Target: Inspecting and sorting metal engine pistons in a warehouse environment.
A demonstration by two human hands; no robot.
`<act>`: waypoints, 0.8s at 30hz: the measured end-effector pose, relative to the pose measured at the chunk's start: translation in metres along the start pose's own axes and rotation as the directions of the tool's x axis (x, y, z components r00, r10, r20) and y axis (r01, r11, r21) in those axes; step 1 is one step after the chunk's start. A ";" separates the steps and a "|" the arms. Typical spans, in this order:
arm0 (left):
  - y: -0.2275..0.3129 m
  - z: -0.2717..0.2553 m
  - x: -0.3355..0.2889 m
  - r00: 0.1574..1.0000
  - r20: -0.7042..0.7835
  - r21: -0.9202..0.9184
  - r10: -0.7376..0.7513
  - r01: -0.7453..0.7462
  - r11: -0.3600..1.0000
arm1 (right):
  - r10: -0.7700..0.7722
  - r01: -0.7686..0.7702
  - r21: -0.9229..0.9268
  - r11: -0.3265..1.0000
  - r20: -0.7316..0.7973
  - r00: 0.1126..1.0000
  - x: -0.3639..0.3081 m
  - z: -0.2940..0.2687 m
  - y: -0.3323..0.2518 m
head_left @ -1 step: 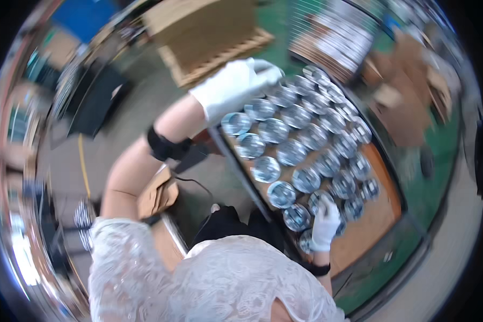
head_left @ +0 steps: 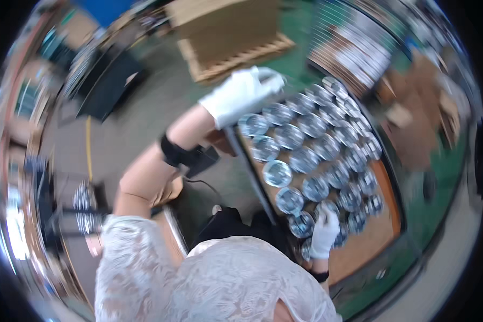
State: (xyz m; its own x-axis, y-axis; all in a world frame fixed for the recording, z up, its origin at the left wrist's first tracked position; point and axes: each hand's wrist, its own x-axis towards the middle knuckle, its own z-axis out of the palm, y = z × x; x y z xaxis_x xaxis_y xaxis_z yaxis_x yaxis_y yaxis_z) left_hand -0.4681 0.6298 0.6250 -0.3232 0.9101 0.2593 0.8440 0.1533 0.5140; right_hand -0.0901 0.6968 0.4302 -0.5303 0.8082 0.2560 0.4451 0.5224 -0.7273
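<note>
Rows of shiny, round, cup-like pieces (head_left: 304, 160) stand close together on a brown board (head_left: 359, 247) inside a dark-rimmed cart. In a white glove, my left hand (head_left: 247, 94) hangs over the cart's far left corner, beside the outermost pieces. Its thumb and fingers curl together in a pinch; whatever is between them is too small and blurred to name. My right hand (head_left: 325, 233), also gloved in white, is low among the near pieces. Its fingertips close on one shiny round piece (head_left: 327, 206), which they partly cover.
A cardboard-covered pallet (head_left: 225, 37) stands beyond my left hand. Past the cart's far side are a wire cage (head_left: 354, 43) with stacked sheets and loose brown cardboard (head_left: 413, 118). A dark bin-like box (head_left: 110, 80) is at far left. The cart's dark rim (head_left: 252, 177) runs near my legs.
The whole view has shifted, so the cart and pieces sit slightly farther right and lower. My left hand is slightly farther left of the pieces. My right hand keeps its place among them.
</note>
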 end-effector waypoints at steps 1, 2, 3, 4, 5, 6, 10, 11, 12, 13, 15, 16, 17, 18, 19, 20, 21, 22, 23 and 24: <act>-0.001 -0.013 -0.039 0.944 -0.041 -0.191 -0.327 0.314 0.930 | -0.026 0.026 0.004 1.000 0.069 0.997 -0.013 0.013 -0.008; -0.028 -0.013 -0.090 0.889 -0.130 -0.186 -0.439 0.413 0.891 | -0.072 0.071 0.014 0.997 0.144 0.987 -0.023 0.026 -0.020; -0.054 -0.005 -0.144 0.794 -0.120 -0.147 -0.596 0.580 0.801 | 0.027 -0.066 0.131 0.989 0.283 0.959 -0.039 0.040 -0.022; -0.075 0.010 -0.203 0.748 -0.162 -0.076 -0.644 0.641 0.764 | 0.116 -0.220 0.198 0.955 0.434 0.894 -0.048 0.057 -0.028; -0.076 0.009 -0.255 0.696 -0.062 -0.079 -0.715 0.711 0.699 | 0.029 -0.144 0.194 0.970 0.499 0.866 -0.049 0.068 -0.054; -0.105 0.045 -0.331 0.537 -0.032 -0.050 -0.843 0.842 0.538 | -0.077 -0.053 0.207 0.977 0.571 0.817 -0.051 0.079 -0.085; -0.122 0.147 -0.552 0.192 0.193 0.190 -0.962 0.955 0.228 | -0.260 0.247 0.146 0.958 0.805 0.533 -0.065 0.158 -0.128; -0.109 0.160 -0.588 0.122 0.173 0.130 -0.977 0.981 0.145 | -0.197 0.319 0.051 0.946 0.873 0.446 -0.067 0.177 -0.147; -0.098 0.169 -0.621 0.055 0.251 0.129 -0.966 0.987 0.090 | -0.235 0.379 0.086 0.921 0.900 0.368 -0.073 0.202 -0.164; -0.085 0.178 -0.649 0.000 0.331 0.129 -0.944 0.991 0.045 | -0.311 0.439 0.151 0.885 0.896 0.318 -0.080 0.227 -0.178; -0.056 0.203 -0.706 -0.035 0.350 -0.039 -0.936 0.998 -0.051 | -0.410 0.552 0.259 0.792 0.897 0.167 -0.095 0.266 -0.226; -0.046 0.222 -0.730 -0.067 0.380 -0.107 -0.923 0.988 -0.116 | -0.439 0.671 0.290 0.682 0.896 0.059 -0.100 0.290 -0.252; -0.032 0.235 -0.747 -0.182 0.354 -0.140 -0.917 0.960 -0.244 | -0.497 0.736 0.365 0.570 0.866 -0.044 -0.111 0.309 -0.280; -0.021 0.247 -0.760 -0.294 0.339 -0.175 -0.894 0.914 -0.367 | -0.541 0.781 0.436 0.448 0.827 -0.152 -0.123 0.326 -0.309; -0.015 0.257 -0.771 -0.418 0.352 -0.191 -0.837 0.844 -0.501 | -0.570 0.784 0.496 0.373 0.789 -0.229 -0.138 0.341 -0.336; -0.006 0.266 -0.780 -0.505 0.324 -0.260 -0.800 0.765 -0.589 | -0.595 0.775 0.559 0.294 0.742 -0.309 -0.156 0.355 -0.361; 0.001 0.277 -0.786 -0.550 0.308 -0.347 -0.776 0.695 -0.630 | -0.613 0.754 0.616 0.228 0.692 -0.381 -0.173 0.371 -0.380; 0.004 0.287 -0.789 -0.589 0.293 -0.427 -0.753 0.624 -0.654 | -0.585 0.749 0.644 0.158 0.672 -0.454 -0.192 0.383 -0.400; 0.010 0.292 -0.785 -0.608 0.307 -0.453 -0.732 0.583 -0.674 | -0.576 0.708 0.697 0.115 0.627 -0.525 -0.212 0.396 -0.415; 0.016 0.295 -0.781 -0.600 0.264 -0.516 -0.755 0.574 -0.636 | -0.564 0.658 0.749 0.076 0.577 -0.591 -0.234 0.408 -0.428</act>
State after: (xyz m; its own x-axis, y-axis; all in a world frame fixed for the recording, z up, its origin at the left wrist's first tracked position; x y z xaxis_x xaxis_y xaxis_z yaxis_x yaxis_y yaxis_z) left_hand -0.0759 0.0347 0.1891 -0.3304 -0.5600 -0.7598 -0.9432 0.2263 0.2434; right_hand -0.4512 0.1734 0.4213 -0.3541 -0.9289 -0.1085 -0.8555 0.3686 -0.3637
